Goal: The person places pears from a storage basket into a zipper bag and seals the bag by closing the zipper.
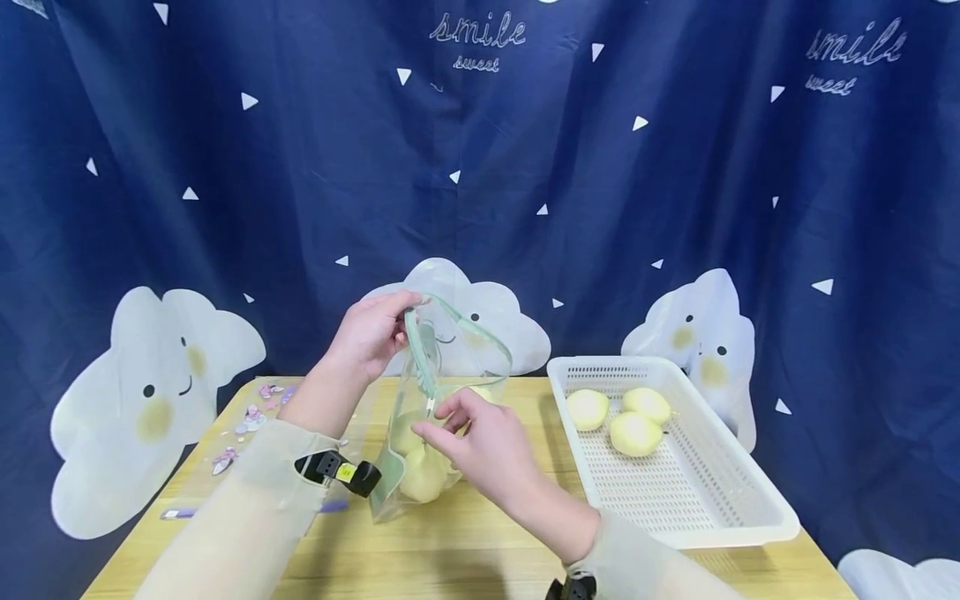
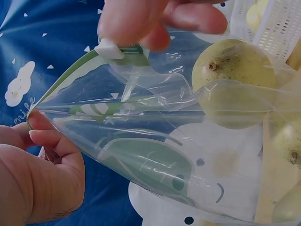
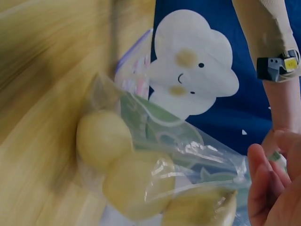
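A clear zip bag [image 1: 438,354] with green trim stands on the table, its mouth gaping. Several round yellow-green fruits [image 2: 235,82], pear-like with brown-specked ends, lie inside it. My left hand [image 1: 372,333] pinches the bag's upper left corner between thumb and fingers. At the near side of the mouth, my right hand [image 1: 487,437] holds its thumb and fingertips at the white zipper slider [image 2: 109,49]. Those fingers partly cover the slider in the left wrist view. In the right wrist view, the fruits [image 3: 138,183] sit low in the bag, beside the curled right fingers.
To the right stands a white perforated basket [image 1: 675,500] holding three more fruits [image 1: 636,433]. On the table's left lies another clear bag with purple trim [image 1: 333,506] and small pink-purple prints. A dark blue curtain [image 1: 480,183] with clouds hangs behind the wooden table [image 1: 510,567].
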A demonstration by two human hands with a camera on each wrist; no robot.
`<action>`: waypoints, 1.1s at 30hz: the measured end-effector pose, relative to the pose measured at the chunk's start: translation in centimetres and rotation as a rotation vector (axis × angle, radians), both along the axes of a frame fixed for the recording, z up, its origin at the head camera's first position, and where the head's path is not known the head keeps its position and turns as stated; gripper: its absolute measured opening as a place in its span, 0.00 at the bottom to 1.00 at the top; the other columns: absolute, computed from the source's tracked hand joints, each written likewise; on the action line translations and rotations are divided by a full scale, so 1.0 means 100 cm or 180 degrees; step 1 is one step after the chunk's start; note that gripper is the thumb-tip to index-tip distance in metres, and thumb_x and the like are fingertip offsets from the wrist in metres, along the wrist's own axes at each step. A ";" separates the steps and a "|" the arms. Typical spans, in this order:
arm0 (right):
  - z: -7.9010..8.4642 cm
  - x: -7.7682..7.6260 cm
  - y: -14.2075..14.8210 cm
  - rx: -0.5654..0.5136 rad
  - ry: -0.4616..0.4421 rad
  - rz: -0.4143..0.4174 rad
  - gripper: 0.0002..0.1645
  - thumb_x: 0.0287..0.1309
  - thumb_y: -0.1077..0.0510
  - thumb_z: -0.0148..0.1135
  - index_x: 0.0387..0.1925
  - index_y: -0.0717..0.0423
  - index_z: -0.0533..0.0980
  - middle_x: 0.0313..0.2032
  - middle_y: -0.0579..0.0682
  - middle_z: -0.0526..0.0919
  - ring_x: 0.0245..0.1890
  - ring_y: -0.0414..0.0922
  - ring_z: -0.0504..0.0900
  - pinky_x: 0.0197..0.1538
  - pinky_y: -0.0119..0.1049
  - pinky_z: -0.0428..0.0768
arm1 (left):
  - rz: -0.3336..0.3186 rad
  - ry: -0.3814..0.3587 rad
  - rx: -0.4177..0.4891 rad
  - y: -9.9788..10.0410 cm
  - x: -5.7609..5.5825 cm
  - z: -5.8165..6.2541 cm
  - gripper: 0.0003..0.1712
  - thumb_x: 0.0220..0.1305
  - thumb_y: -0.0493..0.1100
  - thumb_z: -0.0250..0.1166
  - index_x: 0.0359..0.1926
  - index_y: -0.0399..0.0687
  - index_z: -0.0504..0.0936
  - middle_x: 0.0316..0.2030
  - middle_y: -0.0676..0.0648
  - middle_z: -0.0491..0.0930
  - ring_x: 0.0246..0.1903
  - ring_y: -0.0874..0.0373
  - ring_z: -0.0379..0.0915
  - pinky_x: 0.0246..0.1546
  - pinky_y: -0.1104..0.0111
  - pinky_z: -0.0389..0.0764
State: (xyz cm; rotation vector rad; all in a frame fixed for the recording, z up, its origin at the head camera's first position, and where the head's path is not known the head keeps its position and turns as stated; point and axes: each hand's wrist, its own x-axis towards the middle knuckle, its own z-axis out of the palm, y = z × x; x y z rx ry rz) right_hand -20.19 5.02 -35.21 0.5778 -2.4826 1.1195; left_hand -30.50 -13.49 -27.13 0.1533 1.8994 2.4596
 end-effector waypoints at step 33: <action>0.056 -0.053 0.092 -0.0525 0.0209 -0.0578 0.02 0.70 0.58 0.65 0.38 0.50 0.81 0.30 0.50 0.86 0.21 0.40 0.85 0.27 0.33 0.84 | 0.0302 0.0153 -0.0598 0.004 0.025 0.006 0.19 0.77 0.40 0.68 0.60 0.31 0.86 0.28 0.56 0.92 0.32 0.66 0.92 0.37 0.76 0.91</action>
